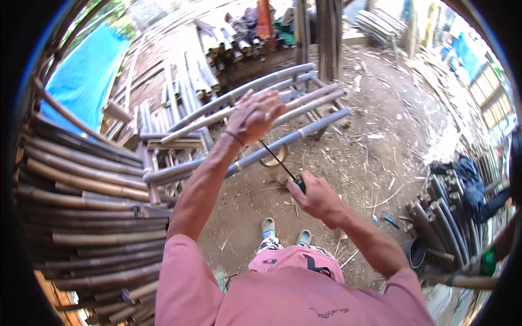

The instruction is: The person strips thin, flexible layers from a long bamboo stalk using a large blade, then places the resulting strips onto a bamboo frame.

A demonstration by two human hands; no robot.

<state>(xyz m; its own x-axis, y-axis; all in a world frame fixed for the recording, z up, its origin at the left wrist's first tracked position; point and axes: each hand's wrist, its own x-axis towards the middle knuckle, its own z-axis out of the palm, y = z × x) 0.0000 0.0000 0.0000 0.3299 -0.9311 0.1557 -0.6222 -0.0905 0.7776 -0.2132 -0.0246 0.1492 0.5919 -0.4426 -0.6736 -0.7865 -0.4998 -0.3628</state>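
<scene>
My right hand (318,200) is closed round the black handle of a tool with a long, thin, dark shaft (277,161); whether it is a blade seen edge-on, I cannot tell. The shaft slants up and left toward the wrist of my left hand (251,117). That hand is held out with its fingers stretched, over a low bench-like frame of bamboo poles (321,120). Whether it touches the poles is unclear. Partly behind the front pole, a round brownish thing (273,156) rests on the ground.
Long bamboo poles (92,173) are stacked at the left, beside a blue tarp (87,76). More poles (187,76) lie beyond the frame. Cut lengths of bamboo (446,217) and a dark cloth (467,182) are at the right. Shavings litter the dirt floor (375,163). A wooden post (329,41) stands behind.
</scene>
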